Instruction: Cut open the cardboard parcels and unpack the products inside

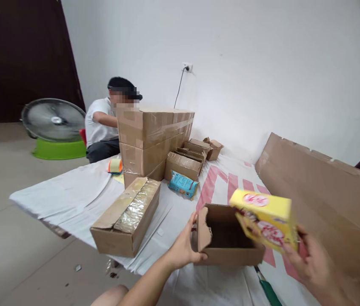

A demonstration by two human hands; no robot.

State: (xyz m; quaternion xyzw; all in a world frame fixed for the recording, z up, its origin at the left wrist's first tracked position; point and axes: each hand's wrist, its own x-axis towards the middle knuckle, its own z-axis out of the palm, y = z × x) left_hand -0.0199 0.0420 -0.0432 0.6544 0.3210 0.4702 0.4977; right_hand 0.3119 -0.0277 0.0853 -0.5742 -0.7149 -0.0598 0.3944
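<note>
My left hand point(183, 246) grips the left end of an open cardboard box point(231, 256), its thumb on the front wall and its fingers behind the end flap. The dark inside of the box is partly hidden. In my right hand point(310, 255) is a yellow snack box point(263, 216) with red and white lettering, tilted and slightly blurred, held by its right end above the right side of the cardboard box. A tool with a green handle point(268, 291) lies on the cloth just in front of the cardboard box.
Left of me sits a long taped carton point(121, 223). Beyond it are a blue snack packet point(183, 185), stacked cartons point(156, 144), several opened boxes point(184, 163) and a tape roll point(115, 165). A person point(101, 123) sits behind the stack. A cardboard sheet point(320, 191) leans at right.
</note>
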